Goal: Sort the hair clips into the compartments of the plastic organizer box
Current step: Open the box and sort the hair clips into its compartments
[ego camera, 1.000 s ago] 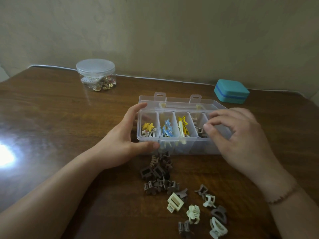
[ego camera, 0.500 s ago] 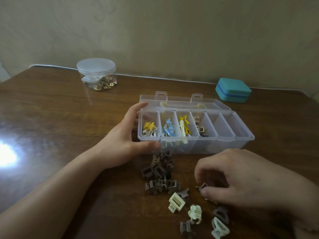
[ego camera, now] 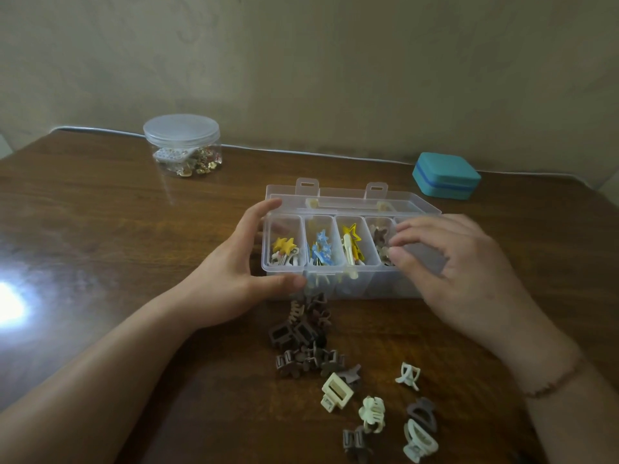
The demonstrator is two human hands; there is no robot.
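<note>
- Head view shows the clear plastic organizer box [ego camera: 335,279] near the table's middle, its long axis running from 9 to 3 o'clock and its lid folded back toward 12 o'clock.
- The left hand [ego camera: 234,279] clamps the box's 9 o'clock end, thumb along the front wall and fingers curled over the far corner.
- The right hand [ego camera: 459,262] hovers over the box's right half, fingertips [ego camera: 397,252] drawn together at the fourth compartment from the left, where small brown hair clips [ego camera: 380,237] lie. Motion blur hides whether they pinch a clip, so that cannot be told.
- The first three compartments hold yellow star clips [ego camera: 284,245], blue star clips [ego camera: 322,246] and yellow outline star clips [ego camera: 350,239].
- Unsorted clips lie on the brown wooden table [ego camera: 100,262] toward 6 o'clock from the box: a heap of dark brown claw clips [ego camera: 301,343] just below the front wall, and cream claw clips [ego camera: 336,391] scattered further toward 5 o'clock.
- The loose pile lies nearer the right hand, which is judged likely to swing back toward 6 o'clock for the next clip while the left steadies the box.
</note>
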